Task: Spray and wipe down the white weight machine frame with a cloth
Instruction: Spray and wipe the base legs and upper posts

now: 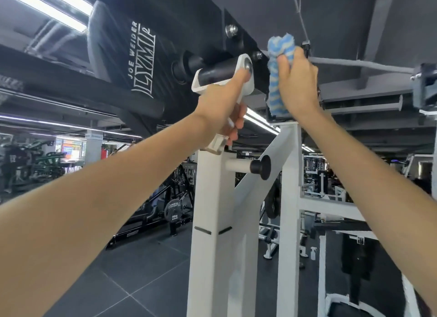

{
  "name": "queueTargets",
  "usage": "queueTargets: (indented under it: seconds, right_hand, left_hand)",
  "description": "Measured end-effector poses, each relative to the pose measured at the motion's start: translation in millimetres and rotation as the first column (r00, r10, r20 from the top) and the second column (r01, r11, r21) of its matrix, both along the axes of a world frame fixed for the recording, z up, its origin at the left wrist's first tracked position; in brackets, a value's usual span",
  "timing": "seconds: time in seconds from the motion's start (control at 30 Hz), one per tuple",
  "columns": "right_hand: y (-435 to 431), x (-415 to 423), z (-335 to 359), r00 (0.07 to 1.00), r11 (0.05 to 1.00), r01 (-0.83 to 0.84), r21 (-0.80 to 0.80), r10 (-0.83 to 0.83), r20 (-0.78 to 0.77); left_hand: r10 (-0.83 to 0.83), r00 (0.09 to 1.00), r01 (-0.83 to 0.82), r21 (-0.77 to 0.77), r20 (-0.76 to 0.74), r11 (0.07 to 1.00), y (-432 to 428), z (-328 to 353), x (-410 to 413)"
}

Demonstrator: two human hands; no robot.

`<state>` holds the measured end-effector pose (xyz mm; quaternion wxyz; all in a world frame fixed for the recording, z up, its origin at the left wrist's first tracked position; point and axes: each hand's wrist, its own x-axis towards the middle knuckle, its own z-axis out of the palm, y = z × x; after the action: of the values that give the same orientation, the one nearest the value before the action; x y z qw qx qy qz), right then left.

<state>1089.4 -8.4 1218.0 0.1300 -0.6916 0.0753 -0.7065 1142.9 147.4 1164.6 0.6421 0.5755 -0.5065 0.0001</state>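
Cloth [280, 80] up high here, blue-and-white striped, bunched in the right hand [299, 85]. Fingers and thumb curl round it, so that grip is clamped firmly on the fabric. It is pressed against the dark hardware at the very top of the white frame [289, 174], and its lower end hangs down to the head of the right-hand upright.

Just beside it, the left hand [221, 108] is raised as well, its grip closed round a spray bottle [216, 146]. Clear plastic pokes out below the palm, right at the top of the left-hand upright, and a sliver of white shows between the fingers. The rest of the bottle is hidden by the hand. One finger stretches upward and touches the white bracket [248, 88], which carries a black roller [212, 73]. Both bare forearms reach up from the bottom corners of the view.

Lower down, a white peg [238, 165] with a black end cap sticks out sideways from the left upright, between the two posts. Overhead to the left looms a black pad [113, 56] lettered JOE WEIDER. Behind the frame sits a black machine with a weight plate [173, 212] marked 20kg, standing on the dark tiled floor [142, 281]. Strip lights [47, 7] glow along the ceiling at the upper left.
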Motion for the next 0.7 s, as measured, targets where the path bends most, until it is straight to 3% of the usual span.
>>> queueTargets:
  seconds: [0.2, 0.43, 0.6, 0.7]
  right_hand:
    - [-63, 40, 36, 0.984, 0.976, 0.036, -0.214, -0.072, -0.163]
    - [-125, 67, 43, 0.955, 0.975, -0.182, -0.126, 0.145, -0.258]
    - [-158, 87, 45, 0.942, 0.958, -0.286, -0.037, 0.274, -0.194]
    - [-175, 105, 51, 0.889, 0.907, -0.420, -0.028, 0.405, -0.212]
  left_hand:
    - [-0.030, 1.000, 0.030, 0.002, -0.001, 1.000, -57, 4, 6]
    - [-0.020, 0.997, 0.017, 0.045, 0.068, 0.999, -128, 26, 22]
    - [-0.010, 0.999, 0.009, 0.037, 0.042, 0.999, -171, 35, 38]
    - [0.088, 0.994, -0.091, 0.051, 0.061, 0.995, -202, 48, 42]
